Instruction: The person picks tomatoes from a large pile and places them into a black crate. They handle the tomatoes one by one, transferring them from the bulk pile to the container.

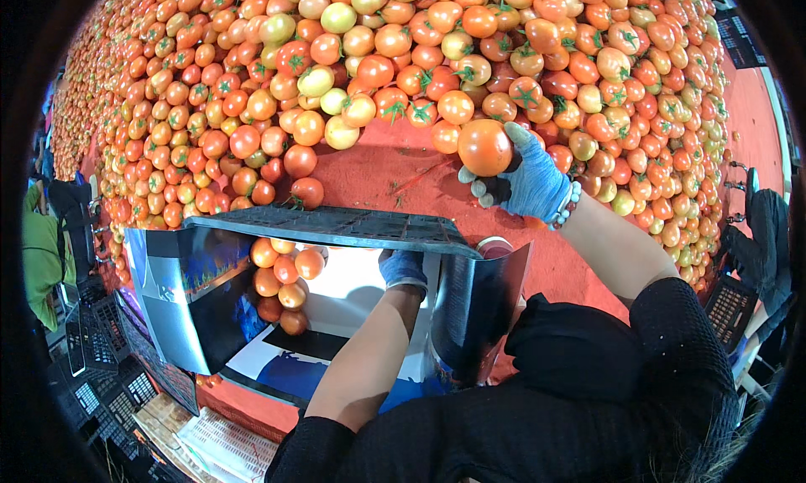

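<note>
In my right hand (532, 178), which wears a blue and grey knit glove, is a large orange-red tomato (485, 148), raised above the red cloth surface at the edge of the tomato pile. My left hand (403, 269), also gloved, reaches inside a black plastic crate (340, 226). Its fingers are in shadow near the far wall, so whether they hold anything is hidden. Glossy printed sheets (469, 313) line the crate. Several tomatoes (286, 270) sit together at the crate's left end, apart from my left hand.
A broad heap of red, orange and yellowish tomatoes (378, 71) lies beyond the crate on red cloth (378, 155). Stacked black crates (104, 347) and a person in a green top (44, 250) are at the left. Another black crate (730, 310) stands at the right.
</note>
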`<state>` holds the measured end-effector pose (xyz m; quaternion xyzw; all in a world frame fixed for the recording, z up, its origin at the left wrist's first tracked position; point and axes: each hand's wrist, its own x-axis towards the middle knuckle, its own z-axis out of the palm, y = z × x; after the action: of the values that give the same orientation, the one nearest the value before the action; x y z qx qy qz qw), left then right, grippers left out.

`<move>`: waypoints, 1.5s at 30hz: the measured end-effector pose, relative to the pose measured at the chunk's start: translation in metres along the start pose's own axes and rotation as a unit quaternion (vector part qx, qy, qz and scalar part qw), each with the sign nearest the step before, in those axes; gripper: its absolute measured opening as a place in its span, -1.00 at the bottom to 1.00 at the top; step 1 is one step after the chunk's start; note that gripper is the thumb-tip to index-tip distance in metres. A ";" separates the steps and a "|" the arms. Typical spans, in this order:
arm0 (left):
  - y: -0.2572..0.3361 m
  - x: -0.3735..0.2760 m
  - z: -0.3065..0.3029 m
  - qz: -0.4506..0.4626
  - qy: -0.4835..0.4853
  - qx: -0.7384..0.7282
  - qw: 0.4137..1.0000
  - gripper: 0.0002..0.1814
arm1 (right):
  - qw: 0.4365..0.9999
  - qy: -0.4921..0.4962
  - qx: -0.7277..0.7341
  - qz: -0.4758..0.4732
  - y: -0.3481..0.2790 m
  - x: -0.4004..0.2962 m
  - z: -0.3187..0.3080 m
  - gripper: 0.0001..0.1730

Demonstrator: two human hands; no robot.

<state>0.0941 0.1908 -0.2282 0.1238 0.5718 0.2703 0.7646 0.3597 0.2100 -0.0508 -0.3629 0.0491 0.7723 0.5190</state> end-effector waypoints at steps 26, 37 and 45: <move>0.149 -0.187 0.007 0.153 -0.136 0.159 0.966 -0.16 | 0.878 -0.163 -0.451 -0.009 0.036 -0.068 0.118 -0.35; 0.003 -0.056 -0.011 -0.049 0.157 0.292 0.942 -0.22 | 0.875 0.187 -0.421 -0.148 0.003 -0.066 -0.013 -0.65; -0.004 -0.024 0.016 -0.167 -0.033 0.004 0.985 -0.64 | 0.683 0.211 -0.675 -0.183 0.013 -0.030 -0.088 -0.64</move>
<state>0.1053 0.1756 -0.2057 0.0380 0.5598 0.1323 0.8171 0.3997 0.1413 -0.1000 -0.7701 -0.4445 0.3891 0.2408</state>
